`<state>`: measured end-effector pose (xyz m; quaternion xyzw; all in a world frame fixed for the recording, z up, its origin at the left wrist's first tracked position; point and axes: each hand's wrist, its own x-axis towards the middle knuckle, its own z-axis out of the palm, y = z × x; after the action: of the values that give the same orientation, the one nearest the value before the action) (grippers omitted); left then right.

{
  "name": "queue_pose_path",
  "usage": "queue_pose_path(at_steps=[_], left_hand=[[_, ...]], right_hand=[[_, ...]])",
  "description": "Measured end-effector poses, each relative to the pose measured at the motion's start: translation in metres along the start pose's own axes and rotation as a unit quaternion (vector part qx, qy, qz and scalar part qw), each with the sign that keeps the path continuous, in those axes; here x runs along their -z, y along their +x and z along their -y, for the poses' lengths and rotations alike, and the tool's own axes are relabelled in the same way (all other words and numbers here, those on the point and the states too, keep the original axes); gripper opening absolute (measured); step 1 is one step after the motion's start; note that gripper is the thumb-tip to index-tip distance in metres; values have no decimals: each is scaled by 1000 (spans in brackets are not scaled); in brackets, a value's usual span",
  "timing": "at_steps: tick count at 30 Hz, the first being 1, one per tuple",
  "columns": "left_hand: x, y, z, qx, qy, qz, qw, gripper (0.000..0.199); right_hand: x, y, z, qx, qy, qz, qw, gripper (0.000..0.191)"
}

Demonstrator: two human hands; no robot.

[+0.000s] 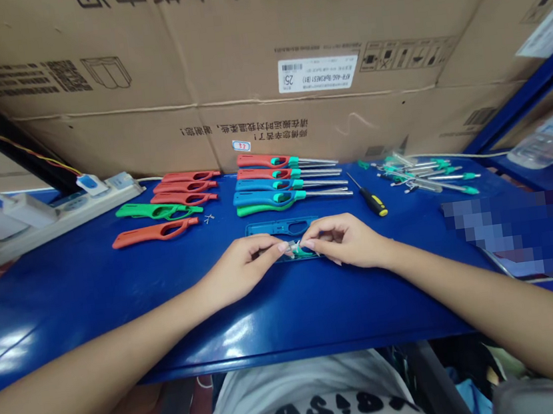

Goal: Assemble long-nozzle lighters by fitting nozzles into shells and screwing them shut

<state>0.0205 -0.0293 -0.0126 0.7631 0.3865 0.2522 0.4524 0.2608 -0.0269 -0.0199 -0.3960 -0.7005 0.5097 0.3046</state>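
Note:
Near the middle of the blue table [231, 330], my left hand [250, 264] and my right hand [348, 240] meet fingertip to fingertip. Both pinch a small clear and green part [298, 250] between them. Beneath the fingers lies a dark casing, largely covered by the hands. Just behind them rests a blue lighter shell half [279, 227], its right end partly hidden by my right hand. Farther back, several red, blue and green lighters with metal tubes [275, 197] lie stacked in a row.
Red and green shell halves [156, 210] lie at the left, beside a power strip [80, 207]. Right of the lighters are a screwdriver [373, 202] and a pile of metal tubes with green parts [434, 174]. A blurred-out flat object [507, 239] lies right; a cardboard box [238, 57] stands behind.

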Motion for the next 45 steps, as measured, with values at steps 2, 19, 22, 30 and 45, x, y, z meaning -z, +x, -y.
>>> queue_pose_path(at_steps=[2, 19, 22, 30, 45], left_hand=[[0, 1, -1, -1, -3, 1, 1000, 32], [-4, 0, -5, 11, -9, -10, 1000, 34], [-5, 1, -5, 11, -8, -11, 1000, 35], [-2, 0, -8, 25, -26, -10, 999, 47], [-1, 0, -10, 25, -17, -25, 999, 44]], right_hand=[[0, 0, -1, -1, -2, -2, 1000, 31], [-7, -2, -1, -6, -26, -29, 999, 34], [-8, -2, -1, -5, -32, -33, 999, 35], [-3, 4, 2, -7, 43, -8, 999, 38], [-2, 5, 1, -4, 31, -23, 999, 34]])
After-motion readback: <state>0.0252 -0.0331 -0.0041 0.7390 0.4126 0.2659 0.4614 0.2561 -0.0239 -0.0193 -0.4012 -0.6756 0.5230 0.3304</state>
